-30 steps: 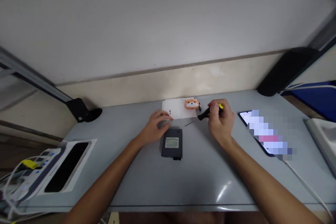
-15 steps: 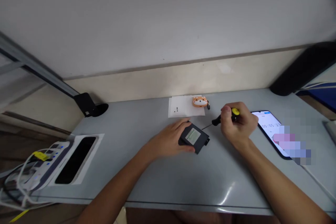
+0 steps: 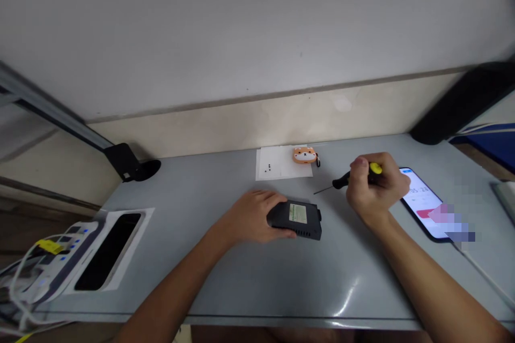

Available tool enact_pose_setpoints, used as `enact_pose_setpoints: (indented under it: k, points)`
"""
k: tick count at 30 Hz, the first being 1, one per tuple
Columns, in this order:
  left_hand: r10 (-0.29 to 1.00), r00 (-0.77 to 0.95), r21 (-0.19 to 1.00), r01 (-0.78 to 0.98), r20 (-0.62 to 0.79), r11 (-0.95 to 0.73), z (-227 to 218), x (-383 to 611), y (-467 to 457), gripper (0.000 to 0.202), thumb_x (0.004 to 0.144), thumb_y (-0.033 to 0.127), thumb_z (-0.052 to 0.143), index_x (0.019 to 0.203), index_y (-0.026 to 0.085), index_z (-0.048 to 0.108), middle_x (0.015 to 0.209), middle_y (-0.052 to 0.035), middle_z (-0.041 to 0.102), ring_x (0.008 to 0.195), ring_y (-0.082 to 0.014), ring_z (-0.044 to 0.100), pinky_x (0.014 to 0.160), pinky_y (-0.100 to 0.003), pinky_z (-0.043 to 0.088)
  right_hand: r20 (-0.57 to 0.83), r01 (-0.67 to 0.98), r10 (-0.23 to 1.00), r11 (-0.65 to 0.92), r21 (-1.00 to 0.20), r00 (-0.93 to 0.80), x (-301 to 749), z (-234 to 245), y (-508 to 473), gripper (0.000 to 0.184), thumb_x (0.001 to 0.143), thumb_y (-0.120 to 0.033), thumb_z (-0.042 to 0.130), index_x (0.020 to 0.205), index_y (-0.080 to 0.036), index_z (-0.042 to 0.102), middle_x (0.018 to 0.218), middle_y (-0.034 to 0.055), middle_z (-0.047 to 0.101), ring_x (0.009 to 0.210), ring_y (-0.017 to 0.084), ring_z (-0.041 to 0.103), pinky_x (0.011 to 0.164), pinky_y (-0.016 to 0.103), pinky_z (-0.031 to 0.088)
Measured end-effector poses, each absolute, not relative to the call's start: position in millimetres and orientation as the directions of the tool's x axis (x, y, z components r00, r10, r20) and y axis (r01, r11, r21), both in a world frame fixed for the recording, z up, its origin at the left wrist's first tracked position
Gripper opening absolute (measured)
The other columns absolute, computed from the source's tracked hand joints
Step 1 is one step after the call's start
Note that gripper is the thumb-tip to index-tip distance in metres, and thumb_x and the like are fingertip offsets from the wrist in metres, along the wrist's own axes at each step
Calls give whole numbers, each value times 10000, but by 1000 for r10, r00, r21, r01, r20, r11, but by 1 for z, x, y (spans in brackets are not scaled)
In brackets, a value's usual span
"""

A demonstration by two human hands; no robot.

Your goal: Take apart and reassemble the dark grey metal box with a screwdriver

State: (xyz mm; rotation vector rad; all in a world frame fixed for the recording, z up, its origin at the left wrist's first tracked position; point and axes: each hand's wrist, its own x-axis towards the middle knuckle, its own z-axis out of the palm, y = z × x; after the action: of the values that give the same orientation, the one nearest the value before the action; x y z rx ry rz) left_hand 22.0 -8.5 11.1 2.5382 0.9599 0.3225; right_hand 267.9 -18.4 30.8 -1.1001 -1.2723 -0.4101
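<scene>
Left hand (image 3: 251, 217) grips a small black box (image 3: 296, 218) on the table while right hand (image 3: 376, 187) holds a screwdriver (image 3: 354, 178) poised, likely needing alignment with a screw.

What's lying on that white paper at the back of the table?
On the white paper lie a few small dark specks, probably screws, and an orange animal-shaped case on its right corner. Anything under the case is hidden.
</scene>
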Motion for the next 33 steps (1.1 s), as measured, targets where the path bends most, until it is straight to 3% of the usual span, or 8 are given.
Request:
enact_pose_setpoints:
  k: [5, 9, 11, 15, 22, 26, 30, 33]
  points:
    - [707, 695, 484, 579, 128, -656, 13, 23, -9, 393, 938, 571, 639, 831, 193, 661, 823, -34, 718, 787, -211, 671, 746, -339, 486, 901, 792, 303, 441, -422, 311, 268, 32, -20, 266, 928, -277, 559, 668, -240, 511, 463, -59, 463, 378, 92, 381, 403, 264, 288]
    - [815, 569, 585, 628, 104, -513, 9, 26, -7, 539, 1021, 537, 458, 611, 198, 548, 599, 6, 569, 592, -153, 556, 579, -286, 393, 896, 785, 296, 440, -436, 332, 268, 34, -20, 284, 943, -311, 551, 670, -244, 510, 474, -53, 476, 385, 97, 384, 410, 272, 291]
    - [860, 505, 654, 626, 74, -424, 7, 27, -5, 489, 1023, 526, 456, 696, 202, 620, 665, 6, 635, 619, -155, 589, 591, -279, 423, 892, 783, 302, 438, -443, 336, 268, 34, -20, 290, 945, -323, 548, 668, -247, 506, 469, -54, 464, 385, 99, 376, 410, 276, 287]
    - [893, 440, 716, 594, 92, -367, -2, 27, -1, 271, 970, 456, 595, 1065, 232, 715, 1035, -30, 768, 900, -203, 704, 807, -328, 541, 896, 773, 298, 460, -437, 329, 267, 33, -19, 268, 928, -286, 559, 669, -245, 506, 469, -61, 451, 386, 97, 370, 411, 270, 285]
    - [842, 493, 691, 530, 220, -491, -17, 29, 2, 215, 1011, 347, 547, 1061, 235, 723, 1061, -57, 723, 1035, -214, 674, 966, -390, 552, 871, 757, 423, 476, -447, 249, 266, 38, -20, 238, 887, -221, 581, 661, -232, 507, 448, -76, 436, 382, 79, 368, 414, 246, 275]
    - [781, 598, 693, 485, 183, -534, -13, 23, 3, 312, 1001, 387, 603, 1287, 274, 652, 1228, -78, 678, 1201, -246, 615, 1086, -449, 504, 831, 752, 539, 490, -441, 137, 264, 39, -21, 239, 890, -228, 573, 659, -227, 511, 452, -82, 408, 379, 71, 333, 409, 231, 274]
    - [673, 737, 648, 482, 64, -589, -9, 19, 0, 768, 814, 458, 844, 1492, 354, 499, 1446, -88, 544, 1387, -302, 475, 1193, -499, 414, 814, 724, 576, 531, -439, 71, 258, 34, -23, 232, 923, -245, 549, 693, -226, 531, 467, -83, 424, 388, 71, 341, 414, 219, 280]
    - [685, 723, 622, 498, 88, -604, -10, 24, -3, 688, 847, 376, 811, 1466, 337, 515, 1410, -88, 560, 1359, -292, 494, 1195, -500, 403, 794, 693, 601, 536, -483, 88, 251, 30, -25, 237, 945, -256, 538, 710, -228, 529, 486, -79, 453, 403, 75, 372, 430, 217, 300]
